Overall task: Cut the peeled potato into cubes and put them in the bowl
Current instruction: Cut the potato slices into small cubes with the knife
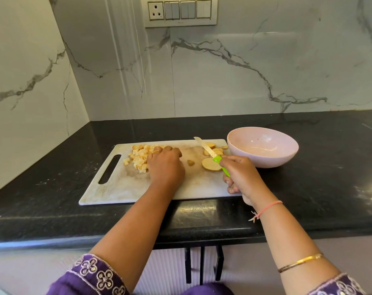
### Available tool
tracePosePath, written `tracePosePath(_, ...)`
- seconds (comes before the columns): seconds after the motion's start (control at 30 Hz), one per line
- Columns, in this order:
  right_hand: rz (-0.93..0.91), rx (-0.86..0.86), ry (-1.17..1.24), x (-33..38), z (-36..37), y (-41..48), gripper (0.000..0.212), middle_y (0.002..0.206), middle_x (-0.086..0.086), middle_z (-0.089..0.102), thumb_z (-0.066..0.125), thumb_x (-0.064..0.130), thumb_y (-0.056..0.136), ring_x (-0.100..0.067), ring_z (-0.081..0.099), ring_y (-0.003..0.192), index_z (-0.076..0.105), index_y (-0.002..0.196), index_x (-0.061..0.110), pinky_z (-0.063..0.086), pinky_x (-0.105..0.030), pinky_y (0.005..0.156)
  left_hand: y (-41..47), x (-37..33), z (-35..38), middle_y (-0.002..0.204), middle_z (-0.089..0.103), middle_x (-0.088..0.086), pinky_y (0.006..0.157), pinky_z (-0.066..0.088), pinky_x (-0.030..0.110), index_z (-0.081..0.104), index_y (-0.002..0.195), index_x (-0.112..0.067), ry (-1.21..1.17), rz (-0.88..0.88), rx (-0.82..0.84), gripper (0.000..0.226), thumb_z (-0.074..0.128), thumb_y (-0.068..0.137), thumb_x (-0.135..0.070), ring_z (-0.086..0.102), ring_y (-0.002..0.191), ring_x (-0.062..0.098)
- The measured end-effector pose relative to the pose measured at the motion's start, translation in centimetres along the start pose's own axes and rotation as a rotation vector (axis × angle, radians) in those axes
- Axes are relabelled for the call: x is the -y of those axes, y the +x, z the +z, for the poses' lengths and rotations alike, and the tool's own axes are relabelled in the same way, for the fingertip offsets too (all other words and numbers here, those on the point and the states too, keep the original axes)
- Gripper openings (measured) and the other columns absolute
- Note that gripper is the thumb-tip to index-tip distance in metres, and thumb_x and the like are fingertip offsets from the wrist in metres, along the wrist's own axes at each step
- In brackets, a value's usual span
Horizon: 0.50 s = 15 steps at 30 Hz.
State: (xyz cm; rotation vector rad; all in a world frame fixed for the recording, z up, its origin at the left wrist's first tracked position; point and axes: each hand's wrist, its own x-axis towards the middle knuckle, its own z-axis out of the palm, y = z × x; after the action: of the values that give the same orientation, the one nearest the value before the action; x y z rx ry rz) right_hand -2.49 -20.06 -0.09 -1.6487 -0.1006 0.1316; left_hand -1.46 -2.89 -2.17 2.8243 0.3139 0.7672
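L hand [165, 165] lies palm-down mid cutting board [121, 188], fingers curved vs. the potato cubes [139, 157] heaped at the board's far-left; can't tell if it grips any. R hand [240, 173], at the board's right edge, grips the green-handled knife [211, 153], blade over 3 or so potato slices [211, 164] on the board's right part. Bowl [263, 145] sits just beside the board's far-right corner.

Heaped potato cubes [139, 157] are lying at left on the cutting board [121, 188]; round slices [210, 164] are lying flat at right, beside the upright pink bowl [264, 154].
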Motion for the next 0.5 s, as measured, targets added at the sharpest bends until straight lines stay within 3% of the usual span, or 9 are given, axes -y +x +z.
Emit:
tracePosePath(0.2, 0.002, -0.023, 0.002, -0.1, -0.2, 0.2, 0.021, 0.052, -0.001, 0.030, 0.046, 0.013, 0.094, -0.009, 0.027, 0.037, 0.054, 0.074, 0.013, 0.019, -0.015, 0.039, 0.1, -1.1, 0.1, 0.111, 0.068, -0.010, 0.089, 0.032, 0.034, 0.070, 0.110, -0.030, -0.056, 0.174, 0.100, 0.026, 0.050, 0.095, -0.037, 0.046, 0.113, 0.020)
tracePosePath(0.37, 0.014, -0.017, 0.015, -0.1, 0.1, -0.1, 0.024, 0.051, -0.001, 0.031, 0.046, 0.015, 0.095, -0.009, 0.028, 0.039, 0.055, 0.073, 0.018, 0.020, -0.015, 0.038, 0.6, 0.0, -0.2, 0.102, 0.069, -0.002, 0.089, 0.036, 0.035, 0.072, 0.102, -0.022, 0.067, 0.043, 0.066, 0.026, 0.049, 0.094, -0.029, 0.050, 0.108, 0.024)
tracePosePath(0.5, 0.020, -0.025, 0.020, 0.2, -0.2, -0.2, 0.027, 0.052, -0.002, 0.032, 0.045, 0.015, 0.095, -0.010, 0.028, 0.039, 0.053, 0.069, 0.019, 0.022, -0.017, 0.039, 1.2, 0.7, -0.3, 0.121, 0.061, 0.001, 0.092, 0.035, 0.035, 0.064, 0.119, -0.023, 0.053, -0.040, 0.024, 0.032, 0.047, 0.094, -0.012, 0.050, 0.113, 0.025)
